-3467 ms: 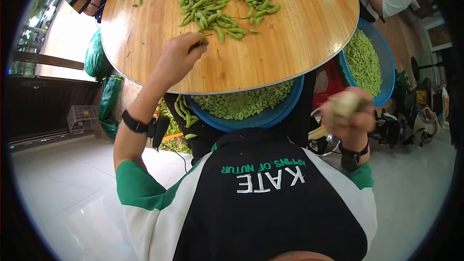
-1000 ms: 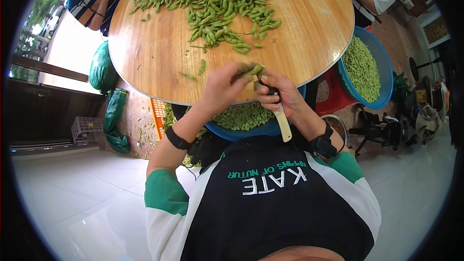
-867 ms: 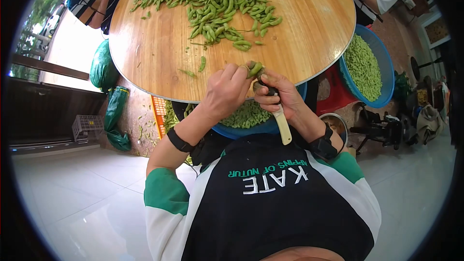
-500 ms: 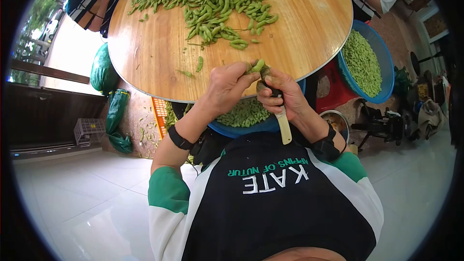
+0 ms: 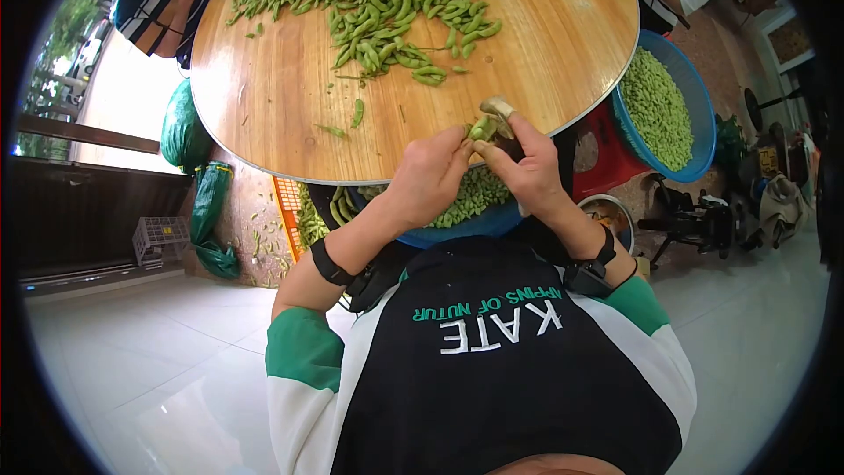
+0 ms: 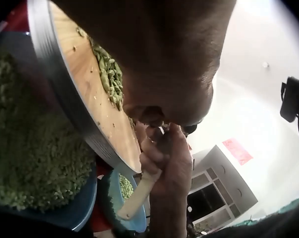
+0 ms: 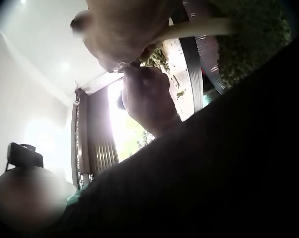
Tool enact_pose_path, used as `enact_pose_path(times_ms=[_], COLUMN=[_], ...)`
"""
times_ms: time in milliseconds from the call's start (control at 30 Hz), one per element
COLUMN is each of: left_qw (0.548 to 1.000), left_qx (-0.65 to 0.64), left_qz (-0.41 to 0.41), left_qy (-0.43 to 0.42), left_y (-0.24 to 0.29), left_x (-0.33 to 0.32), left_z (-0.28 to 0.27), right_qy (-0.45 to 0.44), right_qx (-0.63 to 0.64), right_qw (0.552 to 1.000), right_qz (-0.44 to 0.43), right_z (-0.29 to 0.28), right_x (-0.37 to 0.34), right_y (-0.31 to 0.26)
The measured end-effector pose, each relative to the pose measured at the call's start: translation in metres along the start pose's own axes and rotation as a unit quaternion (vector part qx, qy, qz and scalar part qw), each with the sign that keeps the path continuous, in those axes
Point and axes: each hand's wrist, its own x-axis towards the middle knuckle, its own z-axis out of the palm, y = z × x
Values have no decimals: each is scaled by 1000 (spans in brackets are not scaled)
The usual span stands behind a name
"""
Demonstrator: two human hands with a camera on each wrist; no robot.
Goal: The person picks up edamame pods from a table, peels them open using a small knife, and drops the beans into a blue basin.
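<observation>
In the head view both hands meet at the near edge of the round table. My left hand (image 5: 426,176) pinches a green soybean pod (image 5: 482,129) between thumb and fingers. My right hand (image 5: 532,167) is right against the pod, its thumb at the pod's near side and a beige-brown covering on its raised fingertip (image 5: 497,106). From the right fist a cream-handled tool (image 6: 139,196) sticks out in the left wrist view. Its working end is hidden by the fingers. Two loose pods (image 5: 358,113) lie on the wood left of the hands.
A large pile of pods (image 5: 378,0) covers the far part of the wooden table (image 5: 281,97). Below the hands, a blue basin (image 5: 457,233) holds shelled beans; another blue basin (image 5: 706,127) stands right. An orange crate (image 5: 287,202) is at left. Two people sit across.
The left hand came from near the pile, the right from the far right, and they met at the pod. In the last half second the right hand turned, hiding the handle from the head view.
</observation>
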Motion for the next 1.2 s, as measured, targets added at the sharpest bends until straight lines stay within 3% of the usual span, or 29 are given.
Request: enact_pose_path(times_ms=[67, 167, 400, 467, 533, 667, 800, 867, 933, 1000, 1067, 1133, 1200], left_qw=[999, 997, 996, 998, 997, 995, 997, 998, 996, 983, 991, 986, 988], left_qx=[29, 41, 66, 15, 3, 1, -23, -45, -80, -111, -91, -101, -126], left_qz=[22, 66, 63, 63, 71, 89, 70, 33, -35, -141, -93, -126, -86], left_qy=[3, -6, 15, -12, 5, 36, 22, 33, 11, -48, -9, -38, 11], left_y=[1, -2, -13, -12, -10, -18, -19, -22, -36, -39, -58, -59, -61], left_x=[-6, -15, -33, -37, -40, -41, -49, -47, -47, -45, -47, -46, -48], left_z=[4, 9, 23, 25, 29, 35, 46, 41, 43, 39, 54, 56, 67], right_qy=[-11, -4, -40, -34, -39, -53, -4, -58, -57, -76, -99, -109, -133], right_qx=[-244, -259, -305, -363, -329, -346, -349, -360, -348, -321, -293, -292, -301], right_qw=[954, 938, 923, 903, 921, 908, 909, 899, 908, 922, 926, 926, 921], right_qz=[-175, -231, -233, -225, -207, -228, -228, -242, -228, -202, -214, -211, -208], right_z=[-6, -5, -5, -5, -1, -1, -8, -8, -4, -3, 2, 5, 5], right_x=[3, -1, -15, -19, -17, -26, -23, -27, -30, -30, -31, -32, -34], right_y=[0, 6, 10, 14, 7, 18, 35, 22, 19, 20, 20, 27, 26])
